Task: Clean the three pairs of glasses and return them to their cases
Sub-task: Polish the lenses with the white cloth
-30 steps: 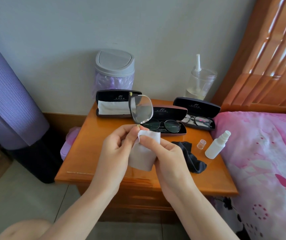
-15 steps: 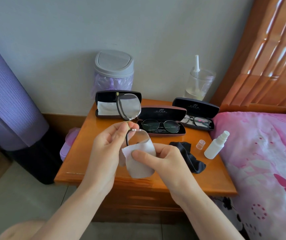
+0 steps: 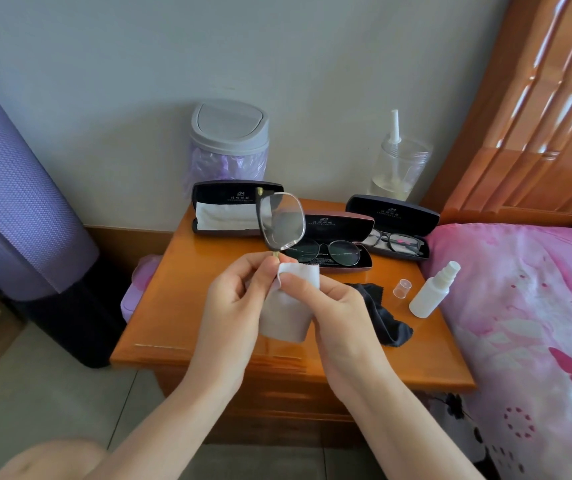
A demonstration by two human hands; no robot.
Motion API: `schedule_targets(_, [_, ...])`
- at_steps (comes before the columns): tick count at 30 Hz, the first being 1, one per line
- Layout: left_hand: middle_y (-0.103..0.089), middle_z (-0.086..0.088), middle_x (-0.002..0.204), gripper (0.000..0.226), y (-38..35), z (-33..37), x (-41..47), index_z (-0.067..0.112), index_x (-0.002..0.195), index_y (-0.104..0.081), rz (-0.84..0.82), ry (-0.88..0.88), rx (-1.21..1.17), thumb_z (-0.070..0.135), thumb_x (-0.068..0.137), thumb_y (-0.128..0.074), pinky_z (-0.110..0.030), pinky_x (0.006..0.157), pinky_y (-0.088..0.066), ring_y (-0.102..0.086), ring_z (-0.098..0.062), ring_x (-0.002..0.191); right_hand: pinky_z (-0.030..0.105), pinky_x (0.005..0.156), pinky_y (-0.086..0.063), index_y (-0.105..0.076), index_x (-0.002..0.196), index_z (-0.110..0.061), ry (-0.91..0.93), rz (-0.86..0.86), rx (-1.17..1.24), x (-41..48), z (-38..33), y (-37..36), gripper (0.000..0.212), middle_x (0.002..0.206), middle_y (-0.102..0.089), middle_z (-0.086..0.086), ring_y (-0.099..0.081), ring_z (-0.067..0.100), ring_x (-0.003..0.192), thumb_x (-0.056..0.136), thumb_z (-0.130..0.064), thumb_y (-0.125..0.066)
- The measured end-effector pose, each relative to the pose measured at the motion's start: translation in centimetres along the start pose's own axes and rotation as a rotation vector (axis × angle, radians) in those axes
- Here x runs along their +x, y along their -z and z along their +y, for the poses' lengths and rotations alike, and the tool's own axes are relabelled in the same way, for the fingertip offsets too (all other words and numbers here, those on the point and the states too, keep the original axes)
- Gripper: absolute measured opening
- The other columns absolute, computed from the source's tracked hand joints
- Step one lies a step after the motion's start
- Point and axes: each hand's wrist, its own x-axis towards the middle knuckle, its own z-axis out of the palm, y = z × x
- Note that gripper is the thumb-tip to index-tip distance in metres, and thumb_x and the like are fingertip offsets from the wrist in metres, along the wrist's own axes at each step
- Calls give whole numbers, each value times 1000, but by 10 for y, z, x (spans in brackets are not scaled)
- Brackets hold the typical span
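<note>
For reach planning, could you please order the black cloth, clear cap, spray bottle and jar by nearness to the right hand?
1. black cloth, beside right hand
2. clear cap, right
3. white spray bottle, far right
4. clear jar, back wall

One out, two cased
Thin-rimmed glasses (image 3: 282, 221) upright in white cloth (image 3: 291, 306); round glasses (image 3: 329, 252) in brown case (image 3: 340, 225), black-framed glasses (image 3: 395, 242) in black case (image 3: 391, 211), both open.
</note>
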Motion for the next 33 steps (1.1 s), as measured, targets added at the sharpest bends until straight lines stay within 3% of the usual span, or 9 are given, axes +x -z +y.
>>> schedule_targets(2, [-68,19,77,22,0,-1,0,32,85,-64,12,2,5,45,79,-48,-11,57,-49,-62,2,75,26,69,-55,-75,90,-14,-17,-4,5,0,1,-1,40,91,-72,5,-66,19,86,65,-46,-75])
schedule_targets(7, [-70,21,79,22,1,-2,1,28,85,-64,23,-12,-2,41,82,-47,-12,56,-51,-63,3,76,20,62,-53,-72,95,-9,-11,-44,-82,-2,-2,0,42,92,-72,9,-68,15,80,70,-43,-72])
schedule_targets(11, [-73,16,82,21,7,0,6,26,83,-67,27,53,-125,37,80,-50,-12,62,-53,-68,1,82,19,62,-54,-72,96,-11,-27,-115,-175,-5,-1,3,20,90,-74,7,-69,12,77,82,-25,-70])
schedule_targets(15, [-74,14,86,19,13,1,10,29,83,-69,28,64,-165,35,80,-51,-11,64,-52,-69,-3,90,17,62,-53,-72,85,-23,-2,-172,-237,-7,-4,6,4,81,-73,-4,-69,7,75,82,-21,-71])
schedule_targets(21, [-74,13,90,21,13,-1,11,29,84,-69,44,51,-144,40,79,-52,-19,76,-48,-67,-7,99,16,59,-51,-75,88,-17,4,-146,-179,-5,-4,5,8,81,-75,-2,-68,6,72,81,-19,-71])
schedule_targets(26, [-70,21,77,22,7,0,6,26,86,-65,-1,-4,-8,38,87,-47,-10,58,-48,-63,6,77,17,59,-51,-74,93,-9,-20,-62,-67,-1,-2,-1,24,84,-73,3,-66,7,71,78,-26,-72])
schedule_targets(29, [-65,27,72,20,4,1,3,33,84,-61,-21,-18,55,44,79,-45,-7,54,-46,-59,10,72,18,60,-52,-74,94,-11,-13,-6,-25,0,-4,-2,39,88,-71,3,-66,10,75,67,-39,-72])
schedule_targets(33, [-65,24,75,22,6,1,5,33,85,-61,-38,-20,77,44,79,-44,-8,54,-46,-59,7,74,18,61,-51,-75,93,-13,-30,24,-22,1,-7,2,24,91,-72,5,-66,15,81,77,-30,-72])
